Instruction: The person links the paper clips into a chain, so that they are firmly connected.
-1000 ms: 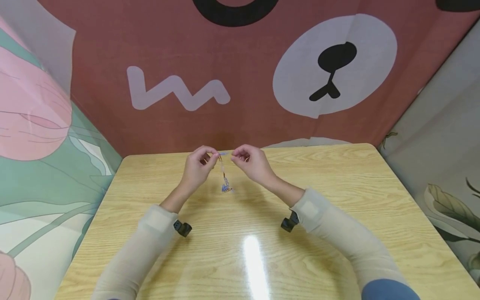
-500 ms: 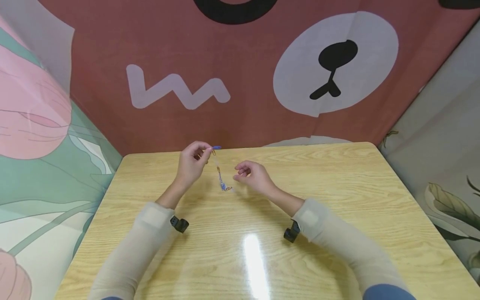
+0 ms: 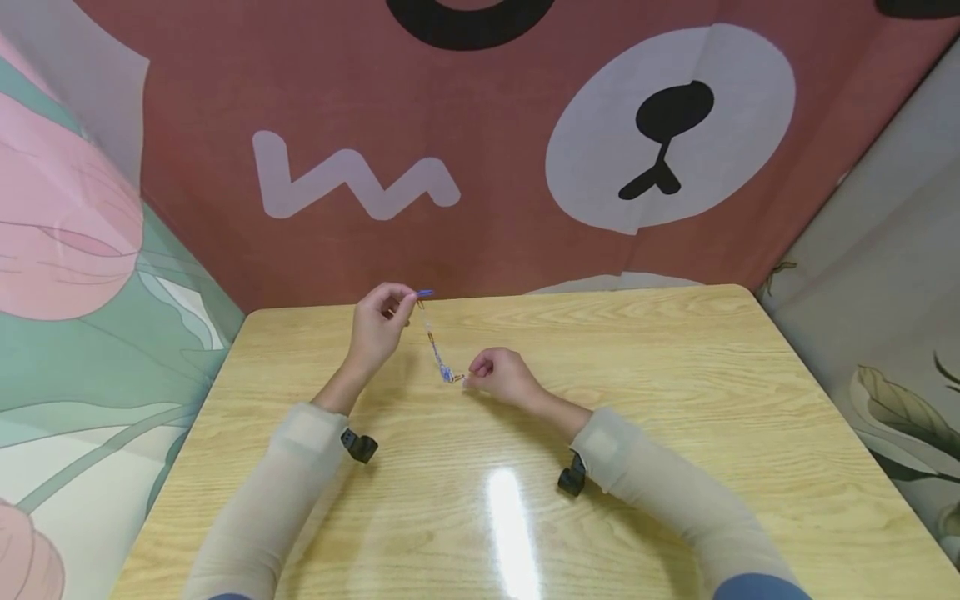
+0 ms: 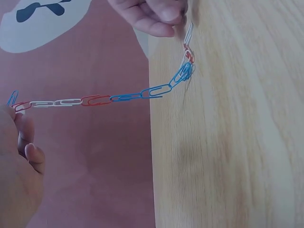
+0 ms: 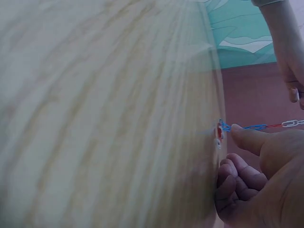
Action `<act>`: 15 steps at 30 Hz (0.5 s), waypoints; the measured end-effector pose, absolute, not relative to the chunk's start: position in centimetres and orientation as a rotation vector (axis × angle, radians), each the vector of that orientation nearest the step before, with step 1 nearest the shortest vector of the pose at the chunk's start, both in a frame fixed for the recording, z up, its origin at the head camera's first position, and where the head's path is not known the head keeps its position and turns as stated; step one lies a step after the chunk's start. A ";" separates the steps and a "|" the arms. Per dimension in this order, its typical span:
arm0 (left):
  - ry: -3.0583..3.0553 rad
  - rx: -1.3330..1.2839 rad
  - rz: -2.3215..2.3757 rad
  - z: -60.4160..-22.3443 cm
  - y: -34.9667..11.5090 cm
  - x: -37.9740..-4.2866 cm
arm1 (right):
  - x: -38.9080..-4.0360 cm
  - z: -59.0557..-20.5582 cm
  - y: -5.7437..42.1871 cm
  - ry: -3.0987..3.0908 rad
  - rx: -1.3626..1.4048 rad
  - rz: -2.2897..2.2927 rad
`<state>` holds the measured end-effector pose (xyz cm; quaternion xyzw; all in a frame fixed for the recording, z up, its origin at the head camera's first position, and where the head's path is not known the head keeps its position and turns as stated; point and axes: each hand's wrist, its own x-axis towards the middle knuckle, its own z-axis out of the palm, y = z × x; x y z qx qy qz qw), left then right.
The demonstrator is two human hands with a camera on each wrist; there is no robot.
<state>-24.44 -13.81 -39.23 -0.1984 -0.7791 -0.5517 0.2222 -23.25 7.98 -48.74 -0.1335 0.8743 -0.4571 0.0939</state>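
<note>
A chain of linked paper clips (image 4: 127, 98) in blue, red and white hangs from my left hand (image 3: 377, 323). That hand pinches its upper end between thumb and fingertips, where a blue clip (image 3: 425, 292) sticks out. The lower links gather in a small heap (image 3: 447, 374) on the table, with a white end clip (image 4: 189, 34) pointing toward my right hand (image 3: 504, 377). My right hand is low over the table beside this end. Its thumb (image 5: 240, 133) and bent fingers are apart in the right wrist view, and I see nothing gripped between them.
The wooden table (image 3: 645, 367) has its back edge near my left hand. Behind it hangs a reddish cloth (image 3: 495, 233) with a bear's face. Small black cameras (image 3: 572, 477) sit at both wrists. A light reflection shines on the tabletop.
My left hand has moved left and slightly away, drawing the chain's upper part to a slant. My right hand has left the upper end and come down beside the lower end.
</note>
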 end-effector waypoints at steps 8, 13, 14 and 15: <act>-2.162 -0.545 -1.522 -39.3 -13.9 -24.5 | -23.1 -49.1 7.2 2.708 -0.420 -1.222; -2.169 -0.543 -1.526 -39.5 -13.9 -24.6 | -22.9 -49.1 6.8 2.756 -0.443 -1.153; -2.169 -0.544 -1.530 -39.5 -13.9 -24.6 | -22.9 -49.0 6.8 2.756 -0.443 -1.151; -2.169 -0.543 -1.530 -39.5 -13.9 -24.6 | -22.9 -49.0 6.8 2.755 -0.442 -1.144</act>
